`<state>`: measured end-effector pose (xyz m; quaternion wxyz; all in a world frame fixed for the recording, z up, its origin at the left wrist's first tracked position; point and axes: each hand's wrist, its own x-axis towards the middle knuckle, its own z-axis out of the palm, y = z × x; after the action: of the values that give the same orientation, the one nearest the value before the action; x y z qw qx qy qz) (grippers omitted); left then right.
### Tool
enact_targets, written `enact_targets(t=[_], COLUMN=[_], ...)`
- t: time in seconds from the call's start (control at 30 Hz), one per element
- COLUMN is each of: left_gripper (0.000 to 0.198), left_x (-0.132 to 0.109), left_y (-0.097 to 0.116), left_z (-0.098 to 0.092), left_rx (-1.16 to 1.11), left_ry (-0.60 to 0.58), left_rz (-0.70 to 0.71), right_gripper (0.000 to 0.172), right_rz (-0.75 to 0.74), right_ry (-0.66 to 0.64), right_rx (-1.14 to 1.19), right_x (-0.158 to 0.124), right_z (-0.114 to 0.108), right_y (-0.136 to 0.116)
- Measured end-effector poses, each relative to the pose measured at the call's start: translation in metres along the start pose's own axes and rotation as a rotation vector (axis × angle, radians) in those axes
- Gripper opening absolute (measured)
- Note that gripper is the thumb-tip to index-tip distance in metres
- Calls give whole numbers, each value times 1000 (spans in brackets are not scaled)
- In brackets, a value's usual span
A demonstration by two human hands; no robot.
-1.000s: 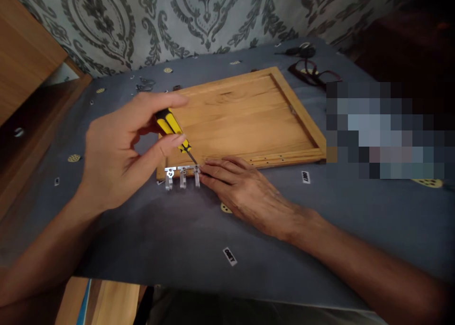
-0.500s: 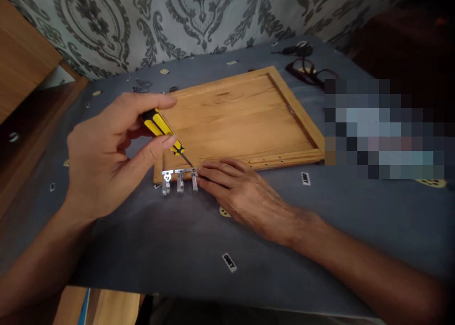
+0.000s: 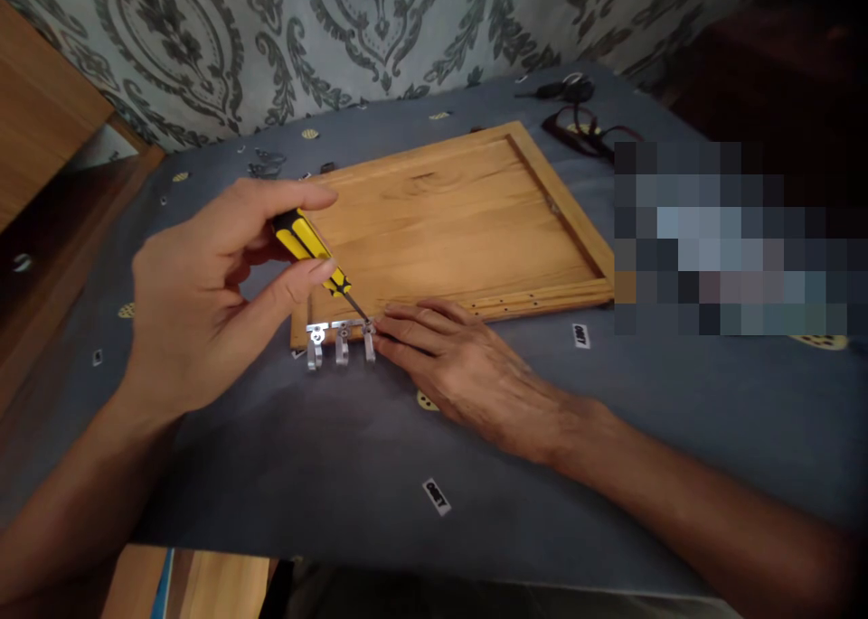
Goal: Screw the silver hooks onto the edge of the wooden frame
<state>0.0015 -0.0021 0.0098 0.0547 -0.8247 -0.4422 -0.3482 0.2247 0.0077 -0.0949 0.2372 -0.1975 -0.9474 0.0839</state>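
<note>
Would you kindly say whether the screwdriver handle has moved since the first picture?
Yes, the screwdriver handle has shifted slightly left relative to the rightmost metal hook on the framed wooden panel.

The screwdriver handle [image 3: 310, 249] was striped in yellow and black. The metal hooks [image 3: 342, 352] were of silver colour. The wooden panel [image 3: 440, 226] was honey-brown, with darker grain lines. The blue-grey cloth [image 3: 305, 474] carried pale-yellow motifs [image 3: 427, 401] and white labels [image 3: 437, 497] with black letters. The pale wall covering [image 3: 386, 36] showed dark-grey leafy ornaments.
</note>
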Motion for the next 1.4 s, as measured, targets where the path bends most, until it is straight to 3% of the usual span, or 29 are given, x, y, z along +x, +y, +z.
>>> enact_targets(t=[0.4,1.1,1.4], left_gripper=[39,37,40], left_x=[3,3,3], left_y=[5,-2,-5], left_z=[-9,-8,-11], left_rx=[73,112,97], left_ry=[-105,-86,-141], left_rz=[-9,20,47], right_gripper=[42,43,41], right_rz=[2,10,7], right_ry=[-1,-39,-37], right_rx=[12,8,9], right_x=[0,0,-1], right_z=[1,-2,-1], right_y=[0,-1,-1])
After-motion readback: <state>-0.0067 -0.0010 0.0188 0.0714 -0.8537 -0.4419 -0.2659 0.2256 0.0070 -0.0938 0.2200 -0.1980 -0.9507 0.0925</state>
